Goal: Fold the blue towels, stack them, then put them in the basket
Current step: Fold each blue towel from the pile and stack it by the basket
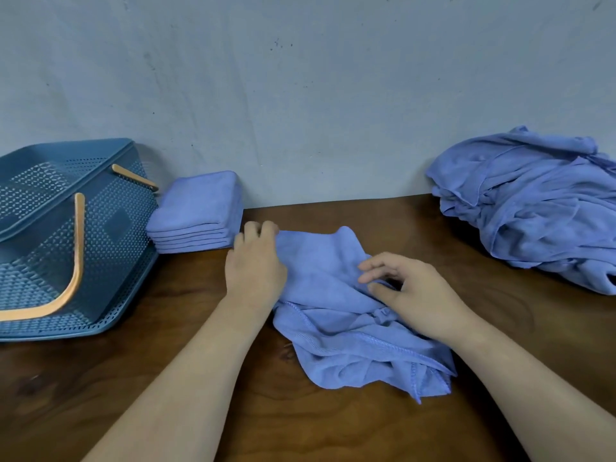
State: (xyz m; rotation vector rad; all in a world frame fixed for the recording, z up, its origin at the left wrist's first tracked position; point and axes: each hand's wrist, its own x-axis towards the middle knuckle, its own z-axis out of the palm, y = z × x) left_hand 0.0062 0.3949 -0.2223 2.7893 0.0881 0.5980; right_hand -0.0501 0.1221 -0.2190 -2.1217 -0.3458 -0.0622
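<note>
on table [166,378], l hand [255,265] grips towel [333,328], r hand [416,295] pinches it

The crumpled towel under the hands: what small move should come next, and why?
Probably pull the two hands apart to spread the crumpled towel flat. The left hand grips its far left edge, the right hand pinches a fold near the middle, and the cloth lies bunched on the table, too rumpled to fold yet.

Head-worn camera, facing forward-down, close above table [140,378].
</note>
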